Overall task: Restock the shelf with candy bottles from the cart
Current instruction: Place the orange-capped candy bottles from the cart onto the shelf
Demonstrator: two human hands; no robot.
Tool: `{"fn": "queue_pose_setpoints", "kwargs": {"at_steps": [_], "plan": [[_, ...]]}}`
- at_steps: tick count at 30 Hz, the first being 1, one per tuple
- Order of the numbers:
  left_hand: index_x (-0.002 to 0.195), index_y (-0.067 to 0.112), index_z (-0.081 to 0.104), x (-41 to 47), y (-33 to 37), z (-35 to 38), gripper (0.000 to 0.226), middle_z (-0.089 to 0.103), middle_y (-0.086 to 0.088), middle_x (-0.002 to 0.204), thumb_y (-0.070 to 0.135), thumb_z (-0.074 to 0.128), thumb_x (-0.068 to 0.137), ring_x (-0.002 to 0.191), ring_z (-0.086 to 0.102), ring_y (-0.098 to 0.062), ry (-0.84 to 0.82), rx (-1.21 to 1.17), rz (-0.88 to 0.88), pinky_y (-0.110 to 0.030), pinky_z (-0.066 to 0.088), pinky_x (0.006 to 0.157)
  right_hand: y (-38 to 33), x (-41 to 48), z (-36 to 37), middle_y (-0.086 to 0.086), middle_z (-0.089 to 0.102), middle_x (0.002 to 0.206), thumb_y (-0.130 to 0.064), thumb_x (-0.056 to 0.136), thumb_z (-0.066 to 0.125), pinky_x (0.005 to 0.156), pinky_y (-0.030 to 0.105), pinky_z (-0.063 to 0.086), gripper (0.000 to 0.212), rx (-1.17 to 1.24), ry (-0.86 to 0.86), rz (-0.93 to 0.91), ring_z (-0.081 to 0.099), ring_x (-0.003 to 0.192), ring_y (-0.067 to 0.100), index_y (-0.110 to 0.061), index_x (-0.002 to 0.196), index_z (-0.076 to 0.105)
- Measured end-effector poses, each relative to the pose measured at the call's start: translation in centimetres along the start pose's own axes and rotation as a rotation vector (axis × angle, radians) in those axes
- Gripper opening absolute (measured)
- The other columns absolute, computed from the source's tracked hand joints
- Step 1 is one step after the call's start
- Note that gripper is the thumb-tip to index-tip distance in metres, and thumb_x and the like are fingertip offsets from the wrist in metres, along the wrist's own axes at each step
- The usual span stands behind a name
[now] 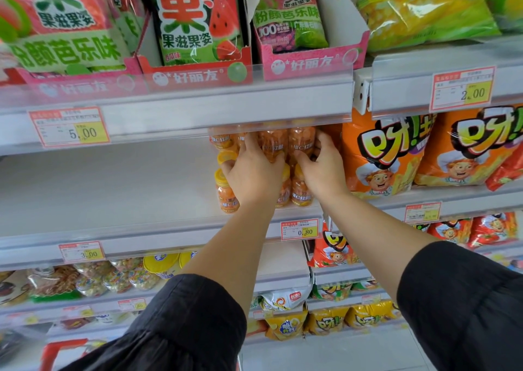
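Note:
Small orange candy bottles with yellow lids stand two layers high on the white middle shelf (113, 189), just left of the orange snack bags. My left hand (252, 172) is wrapped around an upper-layer candy bottle (273, 144). My right hand (322, 167) grips the neighbouring upper bottle (301, 142) from its right side. A lower bottle (226, 193) stands at the left of the group, and another lower bottle (301, 192) shows under my right hand. The upper bottles' tops are hidden behind the price rail (198, 113). The red cart handle (65, 348) shows at the bottom left.
Orange snack bags (379, 155) press against the bottles on the right. Fruit-gummy packs in pink display boxes (198, 70) fill the shelf above. Candy tubs and bags (113, 277) sit on the shelf below. Price tags (300, 229) line the shelf rails.

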State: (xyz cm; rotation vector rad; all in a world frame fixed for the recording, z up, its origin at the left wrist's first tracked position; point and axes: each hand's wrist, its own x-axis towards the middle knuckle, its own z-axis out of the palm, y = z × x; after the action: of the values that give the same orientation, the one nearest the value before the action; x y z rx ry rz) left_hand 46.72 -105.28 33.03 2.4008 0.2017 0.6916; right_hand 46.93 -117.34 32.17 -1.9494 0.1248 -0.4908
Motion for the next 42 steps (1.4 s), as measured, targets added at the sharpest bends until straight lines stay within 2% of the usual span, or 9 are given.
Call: {"fn": "queue_pose_setpoints", "kwargs": {"at_steps": [8,22,27,29,32,34,38,40,42], "plan": [[0.137,0.025,0.040,0.0,0.2,0.1,0.065,0.062,0.006,0.125,0.048,0.065,0.082,0.109,0.060,-0.022,0.016,-0.010,0.020,-0.034,0.026,0.088,0.1,0.0,0.0,0.000,0.063,0.129,-0.021,0.092,0.067,0.102,0.035,0.046,0.049,0.012,0.002,0.008,0.057,0.120,0.020,-0.017,0.138,0.050],[0.137,0.025,0.041,-0.6,-0.5,-0.8,0.067,0.060,0.006,0.127,0.055,0.063,0.081,0.115,0.058,-0.022,-0.039,-0.004,0.005,-0.044,0.035,0.101,0.3,-1.6,-0.5,-0.001,0.055,0.141,-0.026,0.091,0.068,0.110,0.042,0.043,0.061,0.011,-0.045,0.017,0.049,0.132,0.019,-0.020,0.146,0.042],[0.133,0.026,0.046,-2.9,-1.5,-2.6,0.055,0.059,0.008,0.122,0.048,0.060,0.085,0.116,0.055,-0.018,-0.053,-0.066,0.087,-0.043,0.035,0.101,-0.2,-4.0,-1.2,0.002,0.041,0.153,-0.029,0.094,0.064,0.116,0.041,0.035,0.068,-0.051,-0.026,0.065,0.037,0.142,0.020,-0.017,0.153,0.031],[0.130,0.028,0.048,-4.4,-2.2,-3.8,0.048,0.059,0.010,0.119,0.044,0.061,0.087,0.113,0.056,-0.016,-0.069,-0.144,0.144,-0.043,0.038,0.099,-1.0,-6.1,-1.4,0.002,0.042,0.150,-0.023,0.095,0.062,0.114,0.035,0.036,0.063,-0.044,0.011,0.015,0.039,0.139,0.017,-0.015,0.151,0.036],[0.125,0.031,0.054,-7.0,-4.4,-6.0,0.035,0.062,0.013,0.110,0.036,0.061,0.091,0.099,0.061,-0.008,-0.159,-0.347,0.215,-0.042,0.050,0.089,-1.5,-9.9,-1.2,0.000,0.050,0.134,-0.014,0.094,0.062,0.104,0.025,0.042,0.047,-0.035,0.034,-0.161,0.050,0.123,0.012,-0.016,0.139,0.049],[0.121,0.028,0.061,-8.8,-7.0,-7.5,0.028,0.066,0.013,0.101,0.025,0.063,0.093,0.091,0.063,-0.004,-0.284,-0.413,0.207,-0.036,0.055,0.080,-0.9,-12.8,-0.1,-0.003,0.059,0.122,-0.012,0.094,0.062,0.097,0.020,0.045,0.035,-0.055,-0.049,-0.232,0.056,0.113,0.008,-0.016,0.128,0.059],[0.112,0.026,0.067,-11.9,-14.9,-9.3,0.023,0.069,0.013,0.095,0.016,0.065,0.092,0.087,0.064,-0.002,-0.461,-0.329,0.080,-0.024,0.051,0.075,1.1,-18.0,3.6,-0.012,0.069,0.093,-0.012,0.094,0.063,0.074,0.008,0.044,0.017,-0.043,-0.368,-0.047,0.061,0.084,-0.005,-0.015,0.110,0.069],[0.109,0.029,0.067,-13.3,-19.5,-9.9,0.023,0.067,0.018,0.092,0.014,0.065,0.092,0.087,0.062,0.003,-0.506,-0.299,-0.015,-0.014,0.048,0.075,3.0,-20.0,6.0,-0.011,0.069,0.085,-0.014,0.093,0.065,0.067,0.008,0.042,0.015,-0.120,-0.534,0.063,0.060,0.075,-0.003,-0.018,0.106,0.070],[0.109,0.030,0.066,-14.7,-24.1,-10.5,0.023,0.064,0.022,0.091,0.014,0.064,0.092,0.086,0.060,0.009,-0.554,-0.239,-0.108,-0.005,0.043,0.071,5.3,-21.7,8.6,-0.007,0.071,0.092,-0.016,0.093,0.065,0.071,0.012,0.045,0.016,-0.207,-0.715,0.170,0.064,0.082,0.007,-0.019,0.108,0.070]]}}
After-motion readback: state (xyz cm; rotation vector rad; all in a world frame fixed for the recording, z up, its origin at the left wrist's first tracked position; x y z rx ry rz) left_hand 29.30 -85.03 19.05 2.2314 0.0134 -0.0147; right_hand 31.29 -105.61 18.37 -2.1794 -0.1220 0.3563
